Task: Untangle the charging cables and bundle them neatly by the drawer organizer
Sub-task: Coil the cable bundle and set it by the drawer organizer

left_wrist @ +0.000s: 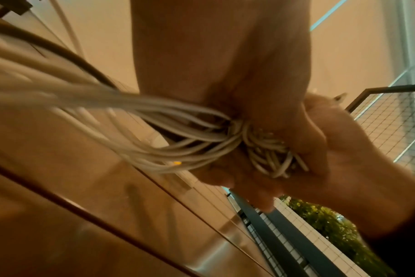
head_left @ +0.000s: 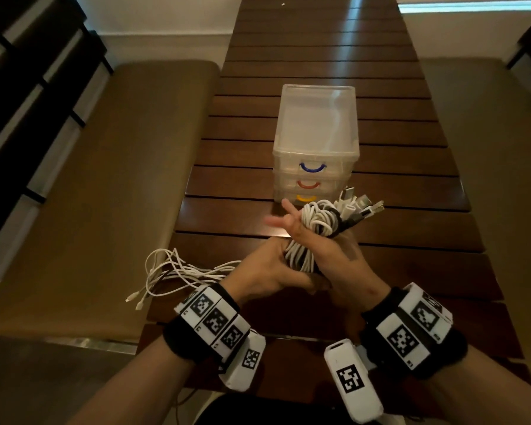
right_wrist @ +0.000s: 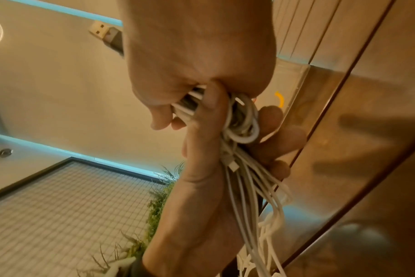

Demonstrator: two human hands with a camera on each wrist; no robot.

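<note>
A coiled bundle of white charging cables (head_left: pixel 316 219) is held above the table, with several plugs (head_left: pixel 362 207) fanning out to its right. My left hand (head_left: pixel 267 271) grips the lower part of the bundle, and my right hand (head_left: pixel 341 259) grips it just above and to the right. Loose cable tails (head_left: pixel 172 271) trail left over the table's edge. The clear drawer organizer (head_left: pixel 316 124), with blue, red and yellow handles, stands just beyond the hands. In the right wrist view my right hand (right_wrist: pixel 197 56) is fisted round the cables (right_wrist: pixel 242 121), and a USB plug (right_wrist: pixel 104 33) sticks out.
The dark slatted wooden table (head_left: pixel 319 56) runs away from me. Padded benches flank it on the left (head_left: pixel 105 179) and on the right (head_left: pixel 488 148). The loose tails hang past the table's left edge.
</note>
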